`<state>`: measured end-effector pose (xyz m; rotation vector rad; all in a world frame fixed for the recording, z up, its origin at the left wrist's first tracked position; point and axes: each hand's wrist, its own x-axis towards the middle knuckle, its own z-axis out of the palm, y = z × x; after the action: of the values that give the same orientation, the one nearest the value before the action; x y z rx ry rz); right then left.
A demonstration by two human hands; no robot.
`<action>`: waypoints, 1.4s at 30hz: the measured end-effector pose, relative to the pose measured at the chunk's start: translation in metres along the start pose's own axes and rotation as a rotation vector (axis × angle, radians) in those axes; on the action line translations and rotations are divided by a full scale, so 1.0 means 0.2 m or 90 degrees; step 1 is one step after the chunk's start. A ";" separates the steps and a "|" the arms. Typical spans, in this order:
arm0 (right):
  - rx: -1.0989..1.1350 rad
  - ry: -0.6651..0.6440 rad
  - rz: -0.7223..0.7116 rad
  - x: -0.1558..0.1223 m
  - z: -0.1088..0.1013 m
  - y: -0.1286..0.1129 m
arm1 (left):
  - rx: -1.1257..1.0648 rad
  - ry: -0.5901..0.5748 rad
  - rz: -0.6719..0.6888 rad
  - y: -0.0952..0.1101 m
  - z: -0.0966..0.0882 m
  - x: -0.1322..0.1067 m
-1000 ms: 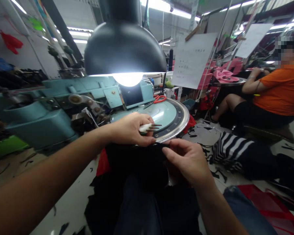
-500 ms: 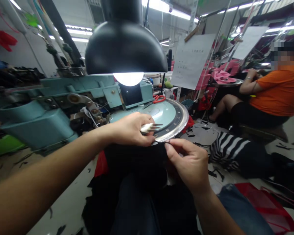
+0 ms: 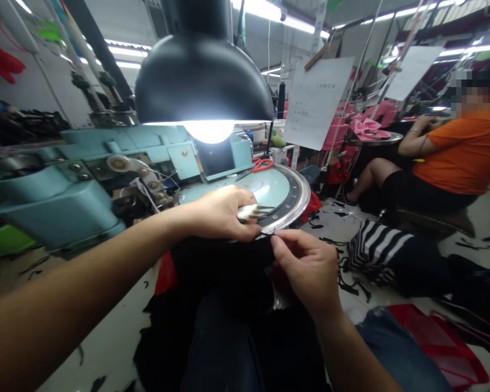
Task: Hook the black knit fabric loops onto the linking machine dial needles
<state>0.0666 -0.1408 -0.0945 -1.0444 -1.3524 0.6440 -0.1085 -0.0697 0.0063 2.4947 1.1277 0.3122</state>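
My left hand (image 3: pixel 222 212) rests on the rim of a round toothed dial (image 3: pixel 288 209) on a teal machine (image 3: pixel 85 179). It is closed on a small white-handled pronged tool (image 3: pixel 255 212) and presses the edge of a black knitted fabric (image 3: pixel 224 261) against the dial's teeth. My right hand (image 3: pixel 308 267) sits just right of it, thumb and forefinger pinched on the same fabric edge at the rim. The fabric hangs down over my lap.
A black lamp (image 3: pixel 204 81) with a lit bulb hangs right above the dial. Red scissors (image 3: pixel 263 163) lie at the dial's far side. A person in an orange shirt (image 3: pixel 461 152) sits at the right. Striped cloth (image 3: pixel 375 250) and fabric scraps lie on the floor.
Both hands stayed at the dial's rim. My right hand's pinch shifted slightly left, closer to my left thumb. The view drifted a little to the left.
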 end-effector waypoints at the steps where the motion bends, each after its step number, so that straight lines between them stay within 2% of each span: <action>1: 0.001 0.001 -0.002 0.00 0.00 0.00 | -0.006 -0.002 -0.004 0.00 0.00 0.00; 10: 0.043 -0.009 0.036 0.02 0.02 0.01 | 0.010 0.022 -0.002 0.03 0.02 0.03; 13: -0.024 0.008 0.013 0.00 0.02 0.02 | 0.036 0.024 0.022 0.02 0.03 0.04; 14: -0.065 0.035 -0.027 -0.01 0.02 0.03 | 0.051 0.059 0.037 0.02 0.03 0.02; 15: -0.099 0.066 -0.080 -0.03 0.02 0.03 | 0.066 0.124 0.054 0.02 0.02 -0.01; 17: -0.130 0.101 -0.173 -0.07 0.01 0.03 | 0.085 0.319 0.081 0.02 0.00 -0.11; 18: -0.126 0.091 -0.185 -0.09 0.02 0.04 | 0.093 0.426 0.083 0.02 0.00 -0.19; 20: -0.098 0.013 -0.127 -0.12 0.03 0.04 | 0.126 0.579 0.072 0.03 0.03 -0.34; 22: -0.061 -0.079 -0.023 -0.13 0.05 0.05 | 0.185 0.631 0.074 0.02 0.11 -0.48; 24: -0.011 -0.138 0.068 -0.13 0.07 0.05 | 0.237 0.633 0.108 -0.01 0.21 -0.56; 26: 0.064 -0.169 0.141 -0.14 0.08 0.04 | 0.273 0.621 0.147 -0.05 0.30 -0.59; 28: 0.125 -0.200 0.173 -0.14 0.08 0.01 | 0.301 0.600 0.168 -0.09 0.34 -0.60; 30: 0.097 -0.221 0.108 -0.14 0.09 -0.02 | 0.320 0.557 0.185 -0.10 0.32 -0.59; 32: -0.016 -0.221 -0.048 -0.15 0.12 -0.05 | 0.323 0.511 0.206 -0.11 0.28 -0.59; 34: -0.119 -0.183 -0.217 -0.15 0.15 -0.08 | 0.311 0.479 0.220 -0.11 0.24 -0.59; 36: -0.155 -0.131 -0.314 -0.14 0.18 -0.10 | 0.280 0.472 0.234 -0.12 0.22 -0.58; 38: -0.161 -0.077 -0.331 -0.13 0.19 -0.13 | 0.283 0.490 0.256 -0.15 0.23 -0.58; 42: -0.171 -0.023 -0.302 -0.10 0.20 -0.16 | 0.394 0.529 0.288 -0.18 0.25 -0.59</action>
<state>0.0190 -0.1638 -0.0800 -0.8743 -1.6765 0.1300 -0.1921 -0.1500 -0.0584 3.2814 0.9929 1.4185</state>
